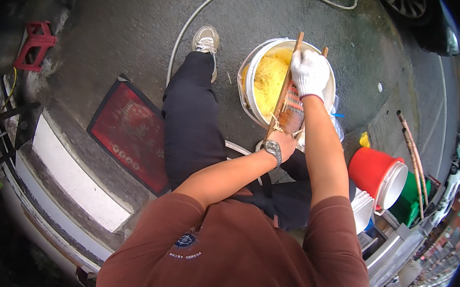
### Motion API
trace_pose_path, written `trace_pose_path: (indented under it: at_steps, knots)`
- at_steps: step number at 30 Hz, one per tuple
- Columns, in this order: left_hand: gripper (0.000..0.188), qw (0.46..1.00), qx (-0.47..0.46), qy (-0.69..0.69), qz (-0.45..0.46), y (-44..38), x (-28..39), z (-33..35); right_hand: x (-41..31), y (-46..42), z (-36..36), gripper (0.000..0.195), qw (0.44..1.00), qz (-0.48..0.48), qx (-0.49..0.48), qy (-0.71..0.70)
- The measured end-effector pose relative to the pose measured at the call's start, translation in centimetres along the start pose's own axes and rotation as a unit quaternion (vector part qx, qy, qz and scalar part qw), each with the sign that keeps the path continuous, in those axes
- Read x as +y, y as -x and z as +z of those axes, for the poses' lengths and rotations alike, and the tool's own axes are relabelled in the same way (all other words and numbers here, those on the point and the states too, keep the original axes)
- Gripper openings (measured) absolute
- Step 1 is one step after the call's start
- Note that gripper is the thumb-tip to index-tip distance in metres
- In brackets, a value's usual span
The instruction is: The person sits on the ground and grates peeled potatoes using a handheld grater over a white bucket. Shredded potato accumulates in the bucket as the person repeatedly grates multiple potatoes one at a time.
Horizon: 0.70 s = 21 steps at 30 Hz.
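Note:
A wooden-framed shredder board (290, 118) with reddish, slotted rungs lies slanted across the mouth of a white plastic bucket (332, 76). My left hand (284, 143), bare and with a metal wristwatch above it, grips the board's near end. Over the board's upper part, my right hand (311, 73) in a white knit glove is curled; its palm faces down and hides whatever lies beneath. Fine yellow shreds (268, 80) fill much of the bucket's visible inside. A few pale shreds cling to the board near my left hand.
A grey hose (204, 4) curves over the wet pavement. To the right stand a red bucket (372, 171), a green container (411, 200) and two poles (413, 158). A red mat (132, 129) lies left of my leg, beyond it a red plastic stool (36, 45). A car wheel (404, 2) shows at top right.

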State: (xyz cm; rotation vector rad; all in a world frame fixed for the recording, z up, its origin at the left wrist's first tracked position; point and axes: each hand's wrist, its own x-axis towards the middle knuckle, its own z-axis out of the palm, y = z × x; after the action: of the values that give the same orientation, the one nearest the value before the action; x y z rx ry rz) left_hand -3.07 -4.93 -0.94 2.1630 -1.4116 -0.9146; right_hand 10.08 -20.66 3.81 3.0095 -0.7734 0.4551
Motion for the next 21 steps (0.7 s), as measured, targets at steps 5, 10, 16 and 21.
trace_pose_path:
  at_steps: [5,10,16,21]
  knots:
    - [0.030,0.992,0.085,0.097,0.015,-1.0,-1.1,1.9,-1.1,5.0,-2.1,0.038,0.997,0.006,-0.072,-0.037]
    - [0.030,0.999,0.016,0.027,-0.025,0.6,-0.6,0.5,-1.8,7.0,-2.3,0.040,0.996,-0.033,-0.075,-0.036]
    - [0.026,0.993,-0.106,-0.043,0.027,0.3,-0.1,-3.2,-0.2,1.5,-0.7,0.035,0.997,0.042,-0.045,-0.038]
    - [0.022,0.981,0.190,0.024,0.025,-0.7,-2.1,3.3,-3.0,8.8,-4.1,0.035,0.989,-0.034,-0.131,-0.053]
